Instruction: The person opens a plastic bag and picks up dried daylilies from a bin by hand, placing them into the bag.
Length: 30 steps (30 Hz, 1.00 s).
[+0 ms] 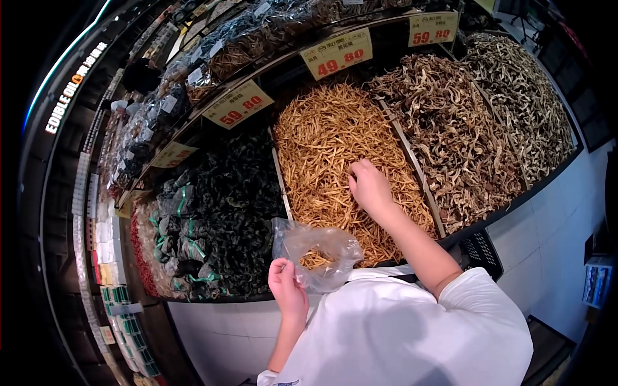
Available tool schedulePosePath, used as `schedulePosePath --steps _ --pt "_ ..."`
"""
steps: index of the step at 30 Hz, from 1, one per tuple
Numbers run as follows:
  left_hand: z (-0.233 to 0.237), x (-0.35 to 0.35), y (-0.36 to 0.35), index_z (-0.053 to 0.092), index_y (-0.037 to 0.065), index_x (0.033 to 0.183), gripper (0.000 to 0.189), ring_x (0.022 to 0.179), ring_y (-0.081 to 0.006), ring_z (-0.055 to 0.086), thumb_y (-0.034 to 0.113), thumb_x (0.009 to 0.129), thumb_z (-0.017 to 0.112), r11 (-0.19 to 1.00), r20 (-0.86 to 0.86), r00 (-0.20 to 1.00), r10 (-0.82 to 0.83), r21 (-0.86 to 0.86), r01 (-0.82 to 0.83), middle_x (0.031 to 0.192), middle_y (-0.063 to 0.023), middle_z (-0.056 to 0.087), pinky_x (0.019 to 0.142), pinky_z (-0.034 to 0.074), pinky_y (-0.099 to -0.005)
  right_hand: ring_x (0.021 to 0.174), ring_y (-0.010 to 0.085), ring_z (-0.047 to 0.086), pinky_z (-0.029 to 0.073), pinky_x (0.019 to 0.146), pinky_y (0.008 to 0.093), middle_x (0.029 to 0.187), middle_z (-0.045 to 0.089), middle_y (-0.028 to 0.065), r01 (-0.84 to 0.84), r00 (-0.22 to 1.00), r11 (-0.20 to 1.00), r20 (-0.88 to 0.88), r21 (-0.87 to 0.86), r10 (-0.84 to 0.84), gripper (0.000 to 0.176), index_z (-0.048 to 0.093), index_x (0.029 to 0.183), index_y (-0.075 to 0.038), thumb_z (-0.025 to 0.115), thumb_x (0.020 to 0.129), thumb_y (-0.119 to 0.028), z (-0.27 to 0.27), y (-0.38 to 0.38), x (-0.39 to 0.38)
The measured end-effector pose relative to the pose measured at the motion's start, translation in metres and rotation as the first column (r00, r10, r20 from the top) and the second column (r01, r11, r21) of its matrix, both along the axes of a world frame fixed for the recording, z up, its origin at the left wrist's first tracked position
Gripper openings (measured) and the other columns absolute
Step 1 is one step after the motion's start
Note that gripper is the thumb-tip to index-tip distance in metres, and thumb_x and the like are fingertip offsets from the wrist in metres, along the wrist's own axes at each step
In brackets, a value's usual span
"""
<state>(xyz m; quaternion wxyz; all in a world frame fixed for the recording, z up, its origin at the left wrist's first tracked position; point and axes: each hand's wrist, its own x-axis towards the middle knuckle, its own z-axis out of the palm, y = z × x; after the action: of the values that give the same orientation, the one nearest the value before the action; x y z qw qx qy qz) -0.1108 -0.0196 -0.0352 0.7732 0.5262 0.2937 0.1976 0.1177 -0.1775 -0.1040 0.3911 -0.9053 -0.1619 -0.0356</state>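
My left hand (287, 286) grips the rim of a clear plastic bag (322, 248), held open in front of the bins with a few yellow strands inside. My right hand (368, 186) reaches into the bin of dried yellow strands (322, 138), fingers curled down into the pile and pinching some of them. The bag hangs below and left of that hand, over the bin's front edge.
A bin of black dried fungus (238, 212) lies to the left, two bins of brown dried mushrooms (450, 128) to the right. Price tags (337, 53) stand along the shelf behind. Packaged goods fill the upper shelf. A white wall panel (553, 225) is below right.
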Motion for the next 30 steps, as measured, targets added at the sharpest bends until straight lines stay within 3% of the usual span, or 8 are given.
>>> schedulePosePath --steps 6,9,14,17,22,24,26,30 --pt "0.001 0.001 -0.001 0.053 0.006 0.098 0.004 0.058 -0.0037 0.048 0.009 0.097 0.055 1.0 0.019 1.0 0.012 0.002 -0.012 0.077 0.0018 0.058 0.05 0.036 -0.0192 0.088 0.0359 0.064 0.053 0.083 0.0412 0.098 0.064 0.0184 -0.027 0.999 0.986 -0.034 0.167 0.033 0.014 0.065 0.097 0.002 0.065 0.087 -0.007 0.012 -0.011 0.001" --pt "0.001 0.0 -0.001 0.054 0.007 0.098 0.003 0.056 -0.002 0.046 0.009 0.097 0.057 0.999 0.009 0.999 0.032 0.001 -0.032 0.074 0.0032 0.056 0.048 0.034 -0.0176 0.082 0.0326 0.066 0.054 0.077 0.0381 0.09 0.065 0.0176 -0.022 0.993 0.952 -0.1 0.304 0.055 0.012 0.066 0.093 0.004 0.068 0.084 -0.003 0.018 -0.018 0.003" --pt "-0.002 -0.001 0.001 0.055 0.007 0.099 0.004 0.054 -0.0005 0.044 0.009 0.097 0.058 1.0 0.017 1.0 0.024 -0.013 -0.024 0.071 0.0046 0.054 0.045 0.032 -0.0165 0.076 0.0287 0.066 0.054 0.072 0.0354 0.088 0.066 0.0163 -0.032 0.992 0.944 -0.101 0.33 0.069 0.014 0.066 0.095 0.004 0.069 0.085 -0.004 0.023 -0.033 0.001" --pt "-0.002 -0.001 0.001 0.054 0.006 0.098 0.003 0.06 -0.0031 0.05 0.009 0.098 0.055 1.0 0.017 1.0 -0.002 -0.017 0.002 0.078 0.0019 0.058 0.051 0.038 -0.0184 0.071 0.0228 0.066 0.053 0.067 0.0317 0.086 0.065 0.0138 -0.031 0.981 0.927 -0.168 0.373 0.101 0.014 0.067 0.096 0.004 0.07 0.084 -0.003 0.028 -0.043 -0.002" --pt "-0.001 0.003 -0.001 0.055 0.007 0.099 0.003 0.053 -0.0005 0.045 0.009 0.097 0.058 0.999 -0.001 0.999 0.039 -0.031 -0.039 0.07 0.0047 0.054 0.045 0.034 -0.0165 0.07 0.0179 0.066 0.053 0.065 0.0285 0.084 0.065 0.011 -0.019 0.986 0.899 -0.142 0.438 0.09 0.012 0.066 0.097 0.004 0.069 0.086 0.0 0.04 -0.063 -0.015" --pt "-0.002 0.003 0.0 0.055 0.008 0.099 0.003 0.053 -0.0005 0.045 0.009 0.097 0.058 0.999 -0.005 0.999 0.037 -0.023 -0.037 0.07 0.0048 0.054 0.045 0.034 -0.0164 0.072 0.0149 0.066 0.053 0.066 0.0272 0.086 0.064 0.009 0.029 0.927 0.872 -0.34 0.489 0.16 0.012 0.067 0.098 0.003 0.069 0.087 -0.001 0.059 -0.072 -0.024" --pt "-0.001 0.002 0.0 0.056 0.008 0.099 0.003 0.053 -0.0004 0.045 0.009 0.097 0.058 0.999 -0.014 0.999 0.035 -0.015 -0.035 0.07 0.005 0.053 0.045 0.034 -0.0164 0.075 0.0122 0.065 0.053 0.067 0.0258 0.087 0.064 0.0074 -0.006 0.891 0.852 -0.384 0.524 0.243 0.013 0.067 0.099 0.003 0.069 0.087 -0.003 0.064 -0.075 -0.033" --pt "-0.001 0.002 0.001 0.053 0.007 0.1 0.004 0.056 -0.0027 0.047 0.01 0.098 0.056 1.0 -0.019 1.0 -0.017 -0.027 0.017 0.074 0.003 0.055 0.049 0.035 -0.0191 0.078 0.0141 0.066 0.053 0.067 0.0252 0.092 0.063 0.0068 -0.463 0.714 0.713 -0.256 0.526 0.652 0.012 0.067 0.1 0.002 0.068 0.088 -0.001 0.068 -0.065 -0.05"
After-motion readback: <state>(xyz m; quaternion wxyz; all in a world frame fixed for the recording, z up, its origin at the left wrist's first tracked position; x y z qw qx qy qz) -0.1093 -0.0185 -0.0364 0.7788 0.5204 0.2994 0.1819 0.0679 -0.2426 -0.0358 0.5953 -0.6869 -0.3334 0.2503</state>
